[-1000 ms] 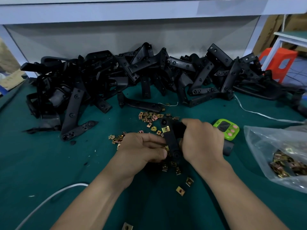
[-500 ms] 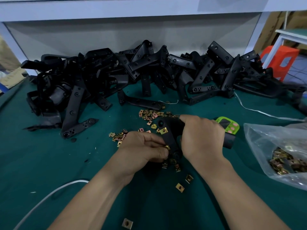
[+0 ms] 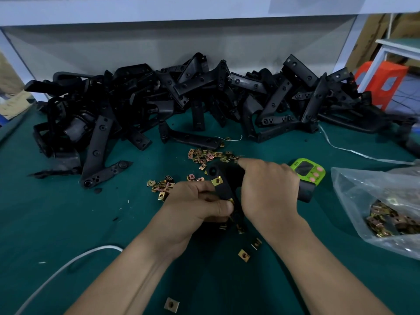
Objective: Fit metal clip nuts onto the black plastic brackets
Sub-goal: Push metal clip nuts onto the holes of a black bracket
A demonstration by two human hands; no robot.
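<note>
Nearest you, a lone square gold-coloured clip nut (image 3: 171, 305) lies flat on the green table mat (image 3: 56, 223), and a white cable (image 3: 68, 267) curves in from the near left. A little farther, a few loose clip nuts (image 3: 243, 255) lie just below your wrists.

On the right, the clear plastic bag (image 3: 363, 194) lies slumped on its side, with a heap of bagged clip nuts (image 3: 391, 221) in its near end.

Your hands are together at the centre. Your right hand (image 3: 268, 189) grips the black plastic bracket (image 3: 227, 183) from the right, forefinger stretched along its far edge. Your left hand (image 3: 195, 208) has its fingers curled, the thumb pinching a small clip nut (image 3: 231, 200) against the bracket's left edge. Just beyond that thumb, a fitted clip nut (image 3: 217, 181) sits on the same edge.

Behind your right hand, touching the bracket's right end, lies a lime-green digital timer (image 3: 308, 170). To the left of your left hand is a small cluster of clip nuts (image 3: 162, 187). A wider scatter of clip nuts (image 3: 211, 155) lies beyond the bracket.

Farthest, a tangled pile of black plastic brackets (image 3: 181, 98) runs along the back wall.
</note>
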